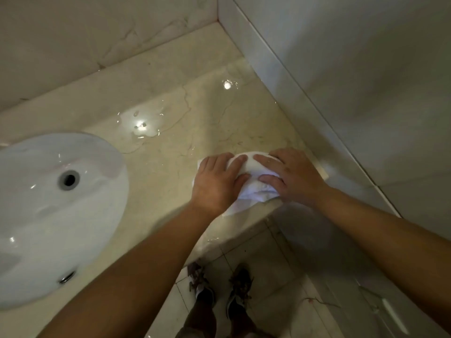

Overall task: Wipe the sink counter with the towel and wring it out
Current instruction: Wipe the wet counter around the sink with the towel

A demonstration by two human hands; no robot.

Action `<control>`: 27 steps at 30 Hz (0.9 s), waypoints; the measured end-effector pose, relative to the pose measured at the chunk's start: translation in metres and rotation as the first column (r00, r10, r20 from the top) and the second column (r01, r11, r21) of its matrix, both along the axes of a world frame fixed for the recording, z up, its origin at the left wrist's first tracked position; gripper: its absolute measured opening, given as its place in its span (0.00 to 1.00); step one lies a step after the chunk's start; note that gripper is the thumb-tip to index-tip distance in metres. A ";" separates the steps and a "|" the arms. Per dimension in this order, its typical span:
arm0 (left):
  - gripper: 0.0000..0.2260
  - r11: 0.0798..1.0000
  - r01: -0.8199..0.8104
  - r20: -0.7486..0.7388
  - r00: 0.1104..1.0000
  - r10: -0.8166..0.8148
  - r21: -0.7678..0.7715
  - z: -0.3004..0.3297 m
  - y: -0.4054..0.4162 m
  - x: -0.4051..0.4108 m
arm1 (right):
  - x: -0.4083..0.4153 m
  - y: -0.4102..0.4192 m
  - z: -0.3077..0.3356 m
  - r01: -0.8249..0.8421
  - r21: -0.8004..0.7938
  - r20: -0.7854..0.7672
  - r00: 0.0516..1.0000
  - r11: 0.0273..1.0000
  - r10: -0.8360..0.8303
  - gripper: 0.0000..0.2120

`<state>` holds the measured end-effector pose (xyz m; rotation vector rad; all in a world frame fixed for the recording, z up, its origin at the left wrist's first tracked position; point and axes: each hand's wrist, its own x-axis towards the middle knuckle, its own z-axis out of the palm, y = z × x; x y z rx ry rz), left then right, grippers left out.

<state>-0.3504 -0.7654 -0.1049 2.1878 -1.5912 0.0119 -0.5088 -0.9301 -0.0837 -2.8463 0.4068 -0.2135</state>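
Both forearms reach forward and down from the lower edge of the view, converging on a white towel [253,181] bunched near the front right edge of the counter [170,167]. The left hand [217,181] lies palm down on the towel's left part, fingers fairly straight and spread over the cloth, thumb pointing right along the fabric. The right hand [292,176] lies palm down on the towel's right part, fingers reaching left toward the other hand — its fingertips and thumb press into the folds. Neither hand plainly curls round the cloth; both press it flat against the stone. A corner of the towel hangs slightly over the counter's front edge.

The counter is pale marble, wet and glossy, with puddles of water [140,125] catching light farther back. To the left sits the white sink [80,203] — its basin holds nothing but the dark drain [69,179] and an overflow opening [66,277] on the near wall. Tiled walls [366,69] meet at the corner behind. Below the counter edge, the person's shoes [222,286] stand on the tiled floor [280,276]
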 end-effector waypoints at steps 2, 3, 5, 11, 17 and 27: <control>0.20 0.998 -0.023 0.000 1.000 0.023 0.050 0.001 -0.008 0.008 | 0.011 -0.011 0.004 -0.009 0.003 -0.025 1.000 1.000 0.009 0.24; 0.21 0.997 -0.035 0.000 0.999 0.035 0.070 0.002 -0.013 0.014 | 0.018 -0.016 0.005 0.000 -0.002 -0.034 0.999 1.000 0.000 0.25; 0.22 0.993 -0.053 -0.005 0.999 0.054 0.106 0.006 -0.026 0.029 | 0.031 -0.023 0.007 0.059 -0.004 -0.041 0.997 0.998 -0.059 0.26; 0.20 0.997 -0.002 -0.039 0.999 0.005 0.078 0.007 -0.032 0.041 | 0.030 0.002 -0.001 0.256 0.018 -0.035 0.966 0.966 -0.256 0.26; 0.19 0.988 0.151 -0.035 0.988 -0.152 -0.024 0.003 0.010 0.041 | 0.011 0.067 -0.006 0.349 -0.085 0.024 0.937 0.933 -0.349 0.24; 0.22 0.998 0.067 -0.017 0.998 -0.067 0.000 0.005 0.107 0.024 | 0.007 0.128 -0.007 0.156 -0.118 0.025 0.988 0.981 -0.154 0.23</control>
